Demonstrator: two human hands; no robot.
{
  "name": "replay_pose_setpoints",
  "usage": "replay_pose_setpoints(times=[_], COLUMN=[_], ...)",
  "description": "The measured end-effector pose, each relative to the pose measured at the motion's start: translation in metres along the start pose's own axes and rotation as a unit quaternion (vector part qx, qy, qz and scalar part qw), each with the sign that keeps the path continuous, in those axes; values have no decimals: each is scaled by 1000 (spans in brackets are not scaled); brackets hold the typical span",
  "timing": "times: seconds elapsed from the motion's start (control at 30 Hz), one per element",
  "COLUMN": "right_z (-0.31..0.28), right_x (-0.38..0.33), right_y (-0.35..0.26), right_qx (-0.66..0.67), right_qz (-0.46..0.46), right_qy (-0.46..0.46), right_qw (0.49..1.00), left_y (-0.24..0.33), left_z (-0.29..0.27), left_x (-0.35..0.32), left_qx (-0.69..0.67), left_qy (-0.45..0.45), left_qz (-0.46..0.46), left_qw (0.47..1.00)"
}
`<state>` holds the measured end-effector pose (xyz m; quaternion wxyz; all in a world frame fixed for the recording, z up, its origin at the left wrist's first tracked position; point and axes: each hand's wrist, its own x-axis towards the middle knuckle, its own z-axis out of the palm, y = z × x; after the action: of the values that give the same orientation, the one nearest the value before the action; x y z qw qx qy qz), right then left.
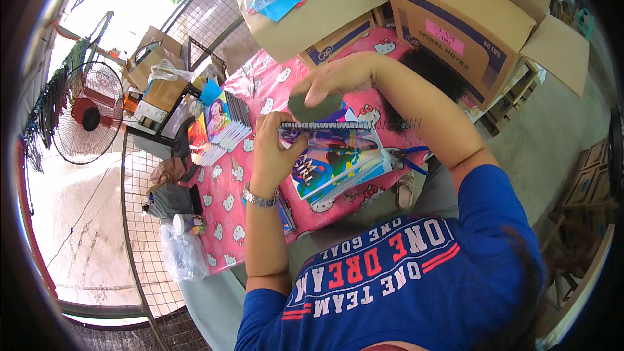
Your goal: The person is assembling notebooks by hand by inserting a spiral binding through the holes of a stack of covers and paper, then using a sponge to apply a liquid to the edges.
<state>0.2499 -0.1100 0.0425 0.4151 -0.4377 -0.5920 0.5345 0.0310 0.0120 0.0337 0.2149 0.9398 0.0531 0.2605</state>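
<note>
A spiral notebook (335, 159) with a colourful printed cover lies in front of me on the table. My left hand (276, 146) is closed on its bound edge, at the left end. A dark wire coil (404, 124) runs along that edge and sticks out past its right end. Just above the edge, my right hand (341, 81) is curled over a dark grey-green round thing (316, 108), whose kind I cannot make out; part of it is hidden by the fingers. Blue-handled pliers (415, 158) lie at the notebook's right side.
A pink patterned cloth (221, 214) covers the table. Stacked notebooks (227, 127) stand to the left. Toward the back right are a dark heap of coils (434, 77) and a large open carton (455, 32). A standing fan (90, 117) is at far left.
</note>
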Motion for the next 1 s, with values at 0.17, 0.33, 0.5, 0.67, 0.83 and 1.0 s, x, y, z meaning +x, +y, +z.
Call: replay_pose_setpoints(times=[0.17, 0.33, 0.5, 0.67, 0.83, 1.0], right_z=[-7, -11, -12, -2, -62, -56], right_x=[13, 27, 34, 33, -14, -139], right_y=[-1, -9, -8, 4, 80, 190], right_qx=[29, -198, -247, -14, -352, -487], right_qz=[-6, 58, 119, 26, 142, 421], right_qy=[-31, -21, -7, 45, 178, 513], right_qw=[999, 978, 962, 999, 908, 568], left_y=[-22, -30, -35, -51, -38, -39], left_z=[-10, -11, -11, -10, -17, -5], left_x=[-1, 1, 3, -3, -4, -16], left_qx=[-81, -45, -190, -222, -283, -393], left_qy=[-13, -23, -53, -42, -30, 89], left_qz=[-64, -20, -108, -122, -178, -236], left_qw=[995, 999, 974, 967, 942, 884])
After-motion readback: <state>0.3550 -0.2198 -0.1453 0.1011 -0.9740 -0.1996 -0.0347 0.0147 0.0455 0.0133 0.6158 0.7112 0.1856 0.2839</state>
